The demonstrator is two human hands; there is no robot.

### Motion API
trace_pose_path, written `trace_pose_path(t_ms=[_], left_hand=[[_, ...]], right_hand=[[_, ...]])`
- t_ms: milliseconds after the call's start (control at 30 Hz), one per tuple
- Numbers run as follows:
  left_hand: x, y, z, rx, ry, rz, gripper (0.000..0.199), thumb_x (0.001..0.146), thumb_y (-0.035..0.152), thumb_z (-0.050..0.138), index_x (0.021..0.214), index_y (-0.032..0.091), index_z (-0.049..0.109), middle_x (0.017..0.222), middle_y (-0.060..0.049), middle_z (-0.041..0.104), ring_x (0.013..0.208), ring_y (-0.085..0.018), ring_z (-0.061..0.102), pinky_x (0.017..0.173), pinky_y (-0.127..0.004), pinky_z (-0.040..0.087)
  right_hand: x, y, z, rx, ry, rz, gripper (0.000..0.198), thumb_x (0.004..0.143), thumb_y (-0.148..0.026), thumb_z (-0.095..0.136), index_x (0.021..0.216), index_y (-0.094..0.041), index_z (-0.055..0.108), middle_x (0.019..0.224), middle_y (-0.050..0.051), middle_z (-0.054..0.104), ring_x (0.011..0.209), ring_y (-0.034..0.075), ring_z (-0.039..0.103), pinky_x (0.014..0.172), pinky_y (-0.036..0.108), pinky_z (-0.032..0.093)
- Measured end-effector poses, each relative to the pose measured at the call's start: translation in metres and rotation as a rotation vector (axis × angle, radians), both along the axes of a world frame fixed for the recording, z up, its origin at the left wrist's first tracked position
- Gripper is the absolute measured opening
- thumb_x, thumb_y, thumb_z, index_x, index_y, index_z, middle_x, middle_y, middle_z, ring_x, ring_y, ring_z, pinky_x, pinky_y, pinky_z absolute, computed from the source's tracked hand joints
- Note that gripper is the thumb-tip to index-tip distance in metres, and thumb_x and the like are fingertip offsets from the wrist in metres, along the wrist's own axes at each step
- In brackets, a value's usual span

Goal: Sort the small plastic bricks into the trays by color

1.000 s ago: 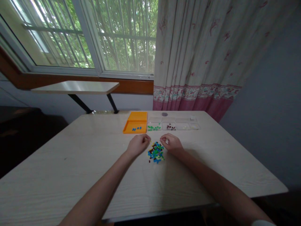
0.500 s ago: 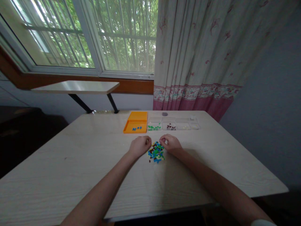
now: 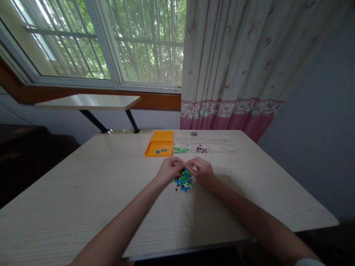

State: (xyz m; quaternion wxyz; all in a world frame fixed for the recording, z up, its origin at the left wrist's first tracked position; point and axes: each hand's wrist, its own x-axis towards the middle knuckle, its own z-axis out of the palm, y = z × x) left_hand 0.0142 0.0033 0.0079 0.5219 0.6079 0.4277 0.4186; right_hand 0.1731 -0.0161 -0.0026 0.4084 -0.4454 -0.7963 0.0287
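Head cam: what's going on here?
A person sits at a pale wooden table. The left hand and right hand meet over a small pile of mixed coloured pieces, fingertips curled at its far edge. Beyond it, an orange tray holds blue pieces, and a clear compartment box holds green and dark pieces apart.

The little pile of plastic bits [image 3: 183, 180] sat loose on the pale wooden table right between my hands, a jumbled heap of mostly blue and green pieces with some dark brown ones mixed in. A few strays had scattered off its near edge, a blue one and a couple of dark ones. Too small to make out any shapes, honestly.
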Motion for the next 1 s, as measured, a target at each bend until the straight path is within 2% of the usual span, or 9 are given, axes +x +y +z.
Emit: trace_pose_path(t_ms=[400,600,733,800,900,1000], left_hand=[[-0.002,0.001,-0.003,0.031,-0.002,-0.032,0.025,0.06,0.032,0.064,0.066,0.009,0.058,0.043,0.006,0.041,0.04,-0.003,0.033,0.041,-0.016,0.026],[-0.004,-0.001,0.003,0.061,0.01,-0.003,0.026,0.062,0.036,0.061,0.068,0.011,0.058,0.043,0.007,0.039,0.039,-0.004,0.031,0.042,-0.017,0.024],[-0.012,0.003,-0.002,0.202,0.269,0.069,0.023,0.067,0.035,0.055,0.071,0.013,0.06,0.043,0.007,0.036,0.041,-0.005,0.03,0.043,-0.018,0.022],[-0.018,0.007,-0.006,0.302,0.441,0.094,0.021,0.069,0.032,0.052,0.072,0.014,0.061,0.046,0.005,0.04,0.043,-0.006,0.034,0.044,-0.018,0.022],[-0.025,0.011,-0.01,0.387,0.619,0.096,0.02,0.071,0.03,0.049,0.074,0.015,0.062,0.049,0.003,0.046,0.047,-0.008,0.04,0.047,-0.019,0.024],[-0.028,0.012,-0.01,0.4,0.697,0.084,0.021,0.072,0.03,0.047,0.077,0.016,0.063,0.051,0.002,0.049,0.048,-0.009,0.042,0.047,-0.019,0.025]], right_hand=[[0.002,0.001,-0.004,0.038,0.005,0.021,0.017,0.079,-0.029,0.049,0.081,-0.019,0.063,0.071,0.002,0.063,0.062,0.01,0.055,0.058,0.02,0.04],[0.007,0.001,0.004,0.107,0.138,0.027,0.013,0.078,-0.026,0.05,0.078,-0.02,0.062,0.068,0.002,0.062,0.061,0.01,0.055,0.058,0.021,0.043],[0.016,-0.001,0.017,0.237,0.338,-0.069,0.009,0.076,-0.025,0.053,0.074,-0.019,0.06,0.067,0.002,0.061,0.051,0.009,0.049,0.052,0.023,0.042],[0.02,-0.001,0.022,0.27,0.398,-0.115,0.009,0.075,-0.025,0.055,0.073,-0.019,0.06,0.068,0.003,0.061,0.048,0.009,0.046,0.049,0.023,0.041],[0.022,0.0,0.023,0.259,0.417,-0.118,0.008,0.074,-0.026,0.055,0.073,-0.019,0.06,0.068,0.003,0.06,0.048,0.009,0.044,0.047,0.023,0.04],[0.02,0.0,0.02,0.239,0.433,-0.091,0.008,0.074,-0.025,0.056,0.073,-0.019,0.06,0.067,0.002,0.059,0.048,0.009,0.044,0.045,0.022,0.039]])
